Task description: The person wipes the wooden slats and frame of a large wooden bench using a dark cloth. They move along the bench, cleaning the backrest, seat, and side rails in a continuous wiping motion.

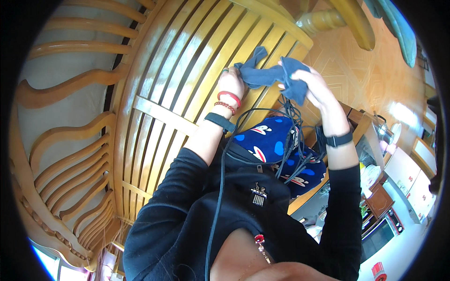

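Note:
A soft blue-grey cloth (258, 76), perhaps a garment such as a sock, stretches between my two hands above the slatted wooden bench seat (197, 66). My left hand (232, 82), with red bracelets at the wrist, pinches it near a twisted part. Beyond those fingers a loose end (260, 52) sticks out away from me. The other end is bunched in my right hand (311, 84), its thumb and fingers around the folds. Some fingertips of both hands are hidden by the fabric or by the hands themselves.
Black cables (290, 112) hang in a tangle over my lap, on blue patterned fabric (267, 137). The curved wooden backrest (81, 158) runs along the left. At the right stand a glass-topped table (316, 203) with items on it and, farther off, white cabinets (404, 170).

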`<action>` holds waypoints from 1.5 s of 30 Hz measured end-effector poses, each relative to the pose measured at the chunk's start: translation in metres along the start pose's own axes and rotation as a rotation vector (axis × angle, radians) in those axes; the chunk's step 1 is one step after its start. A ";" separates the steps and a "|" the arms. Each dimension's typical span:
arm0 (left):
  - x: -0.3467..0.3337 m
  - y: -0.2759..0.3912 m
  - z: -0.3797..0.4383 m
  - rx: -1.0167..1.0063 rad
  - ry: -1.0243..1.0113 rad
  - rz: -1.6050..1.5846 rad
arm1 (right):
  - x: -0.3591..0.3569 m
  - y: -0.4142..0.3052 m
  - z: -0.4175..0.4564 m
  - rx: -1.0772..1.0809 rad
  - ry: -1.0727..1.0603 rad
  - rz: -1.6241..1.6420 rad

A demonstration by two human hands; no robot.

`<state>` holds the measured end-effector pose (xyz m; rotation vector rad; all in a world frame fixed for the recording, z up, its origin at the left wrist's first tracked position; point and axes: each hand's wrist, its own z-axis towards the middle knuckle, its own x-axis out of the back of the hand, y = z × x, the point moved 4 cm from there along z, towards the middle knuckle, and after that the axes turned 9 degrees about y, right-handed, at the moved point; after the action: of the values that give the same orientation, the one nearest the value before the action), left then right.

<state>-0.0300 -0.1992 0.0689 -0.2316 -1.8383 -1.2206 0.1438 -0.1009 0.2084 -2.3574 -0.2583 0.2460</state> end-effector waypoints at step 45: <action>0.139 0.033 0.022 0.088 0.453 -0.937 | -0.132 0.129 0.067 0.321 0.044 -1.411</action>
<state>-0.1053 -0.2064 0.1926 0.9848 -1.5935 -1.6092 0.0148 -0.1819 0.0843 -1.3957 -1.5813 -0.4165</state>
